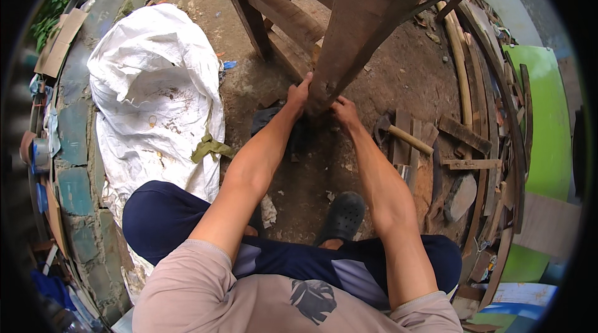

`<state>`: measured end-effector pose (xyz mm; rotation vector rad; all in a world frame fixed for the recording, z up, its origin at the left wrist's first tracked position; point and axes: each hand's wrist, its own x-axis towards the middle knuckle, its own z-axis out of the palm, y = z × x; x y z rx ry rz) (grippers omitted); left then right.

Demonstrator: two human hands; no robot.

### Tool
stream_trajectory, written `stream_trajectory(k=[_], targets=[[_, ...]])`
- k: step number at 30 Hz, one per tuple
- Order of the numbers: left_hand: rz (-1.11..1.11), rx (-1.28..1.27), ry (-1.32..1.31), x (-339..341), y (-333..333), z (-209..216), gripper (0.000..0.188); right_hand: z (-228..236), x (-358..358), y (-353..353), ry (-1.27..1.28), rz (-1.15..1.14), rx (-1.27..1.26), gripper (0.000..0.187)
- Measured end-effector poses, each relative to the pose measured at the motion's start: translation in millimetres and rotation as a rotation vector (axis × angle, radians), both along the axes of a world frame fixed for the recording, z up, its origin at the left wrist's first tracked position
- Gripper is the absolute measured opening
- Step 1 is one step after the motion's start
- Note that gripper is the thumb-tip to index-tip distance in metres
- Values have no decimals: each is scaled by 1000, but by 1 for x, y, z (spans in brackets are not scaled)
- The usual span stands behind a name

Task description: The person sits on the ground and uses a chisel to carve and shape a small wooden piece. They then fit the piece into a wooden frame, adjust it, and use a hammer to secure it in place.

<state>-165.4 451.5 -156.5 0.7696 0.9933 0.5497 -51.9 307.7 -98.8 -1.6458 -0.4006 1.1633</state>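
A tall wooden frame [367, 21] with slats stands in front of me, its thick brown near post slanting toward me. My left hand [299, 92] grips the left edge of this post close to its bottom end. On the opposite edge, slightly lower, my right hand [344, 111] is closed round the wood, with its fingertips partly hidden behind it. A dark cloth or bag [265, 120] lies on the ground beneath my left wrist. Right of my right hand is a hammer [410, 139] with a pale wooden handle and a dark head.
A large white sack [162, 105] is spread at the left, with an olive cloth strip [212, 148] on its edge. Past it runs a low block wall [75, 133]. Wood offcuts [464, 135] and long poles [464, 71] lie at the right, before a green panel [542, 109].
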Motion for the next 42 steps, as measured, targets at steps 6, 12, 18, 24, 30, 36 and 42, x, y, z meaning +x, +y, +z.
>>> stream_trajectory(k=[6,12,18,24,30,36,42], targets=[[-44,-49,-60,9,4,-13,88,-15,4,4,-98,-28,0,32],[-6,-89,-72,7,10,-31,89,-2,-1,8,114,-100,-46,33],[21,-68,-109,3,15,-28,80,4,-5,6,388,-176,-44,37],[14,-94,-94,6,-7,11,63,-8,0,-6,385,-158,-6,42],[3,12,-94,2,-10,15,65,-18,-1,-6,375,-149,24,45],[-30,156,147,-11,22,-27,72,-12,-10,6,200,-92,-37,47],[-200,436,680,6,7,10,75,-28,7,-7,-97,-53,-92,42]])
